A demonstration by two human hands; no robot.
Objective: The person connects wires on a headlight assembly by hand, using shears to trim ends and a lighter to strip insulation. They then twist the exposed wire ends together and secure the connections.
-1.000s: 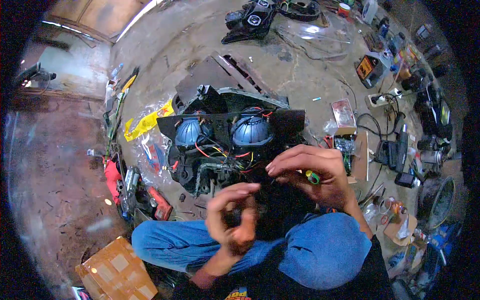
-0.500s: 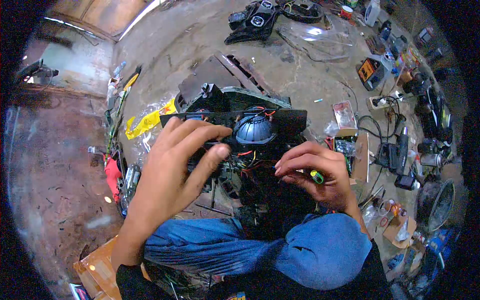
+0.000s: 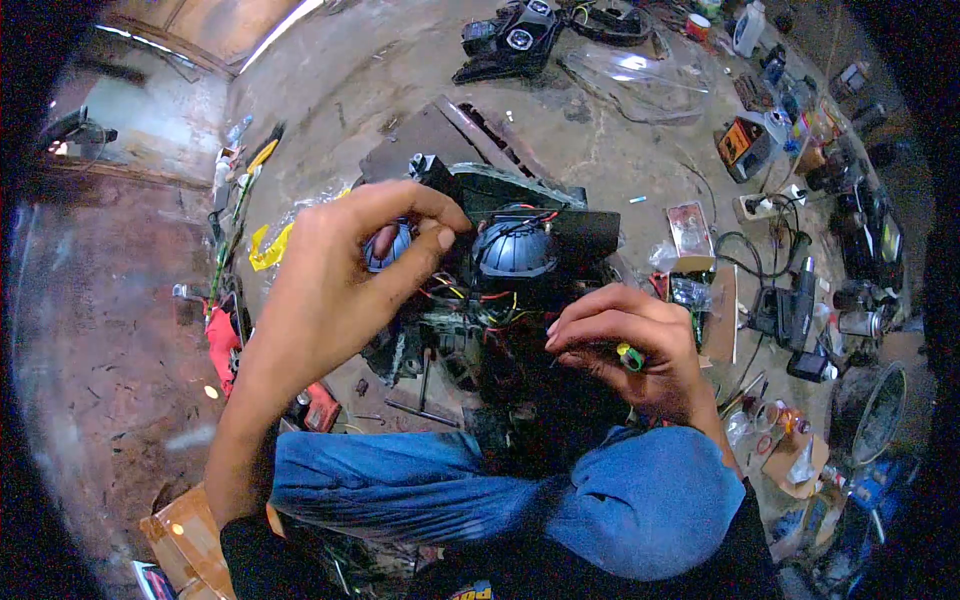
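Note:
A black assembly with a flat dark panel (image 3: 590, 234), red and yellow wires and a rounded blue-grey lens housing (image 3: 516, 248) sits in front of my knees. My left hand (image 3: 365, 270) is over the assembly's left part, its thumb and index finger bent close together near the panel; whether something small is between them is hidden. A second rounded housing (image 3: 392, 246) shows partly behind its fingers. Right of the wires, my right hand (image 3: 640, 345) is curled around a screwdriver with a green and yellow handle (image 3: 630, 357), its shaft barely visible.
Another black lamp unit (image 3: 515, 40) and a clear cover (image 3: 640, 85) lie on the floor at the top. To the right are an open cardboard box (image 3: 722, 310), a heat gun (image 3: 800, 310), cables and bottles. A red-handled tool (image 3: 222, 340) lies left.
My left hand has shifted slightly and its thumb and index finger have drawn closer together near the panel, uncovering more wires below. My right hand has barely moved.

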